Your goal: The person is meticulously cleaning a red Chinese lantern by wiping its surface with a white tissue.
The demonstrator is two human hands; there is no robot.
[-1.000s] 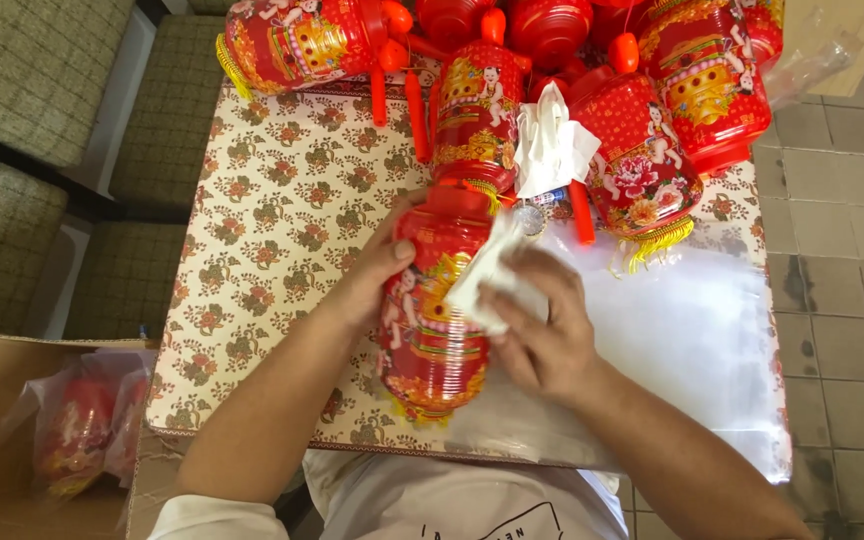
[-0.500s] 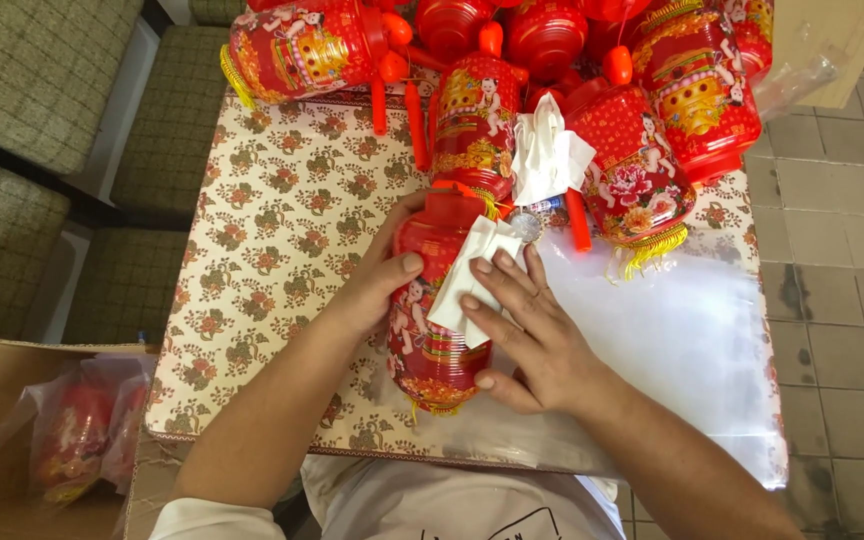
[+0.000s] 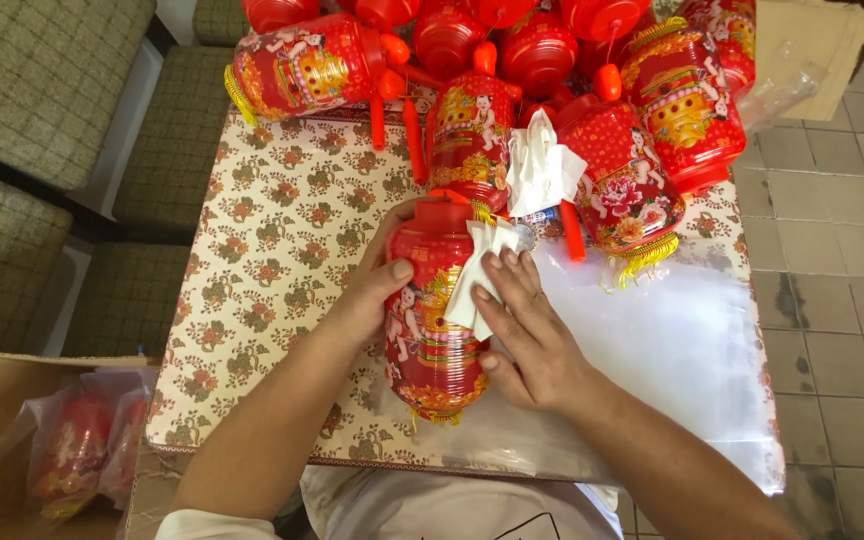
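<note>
A red plastic lantern point(image 3: 432, 345) with gold print lies on its side on the patterned table point(image 3: 262, 240), in front of me. My left hand point(image 3: 377, 285) grips its left flank, thumb across the top. My right hand point(image 3: 522, 325) presses a white tissue point(image 3: 477, 270) against the lantern's right side with flat fingers. A stack of clear plastic bags point(image 3: 652, 330) lies under my right hand and spreads to the table's right edge.
Several more red lanterns point(image 3: 552, 110) crowd the far end of the table, with a bunch of white tissue point(image 3: 542, 165) among them. A cardboard box point(image 3: 22, 440) at lower left holds bagged lanterns. Green cushioned seats point(image 3: 42, 90) stand to the left; a tiled floor lies to the right.
The lantern has been turned slightly and shifted under my hands. My right hand has slid the tissue up along its right side, the fingers now flatter. The left hand keeps its grip.
</note>
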